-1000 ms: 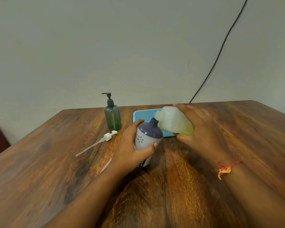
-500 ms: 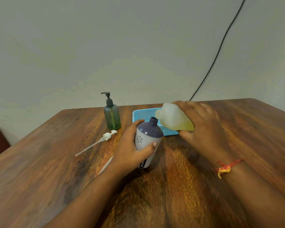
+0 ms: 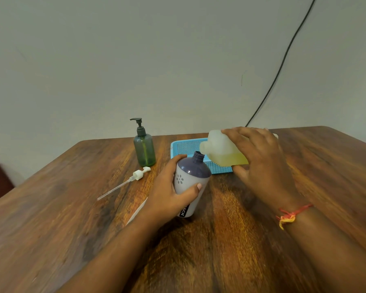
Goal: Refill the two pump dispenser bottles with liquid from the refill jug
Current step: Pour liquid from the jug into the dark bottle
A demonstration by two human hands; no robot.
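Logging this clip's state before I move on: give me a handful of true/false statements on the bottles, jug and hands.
1. The left hand holds the white bottle, tilted, neck open. True.
2. The green bottle has its pump removed. False: its pump is on; the loose pump lies on the table.
3. The right hand tips the refill jug toward the white bottle's neck. True.
4. The jug sits inside the blue basket. False: it is held above the table.

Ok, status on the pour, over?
Left hand grips open white bottle, tilted. Right hand tips jug, spout beside bottle neck; no stream visible. Green bottle capped, loose pump clear.
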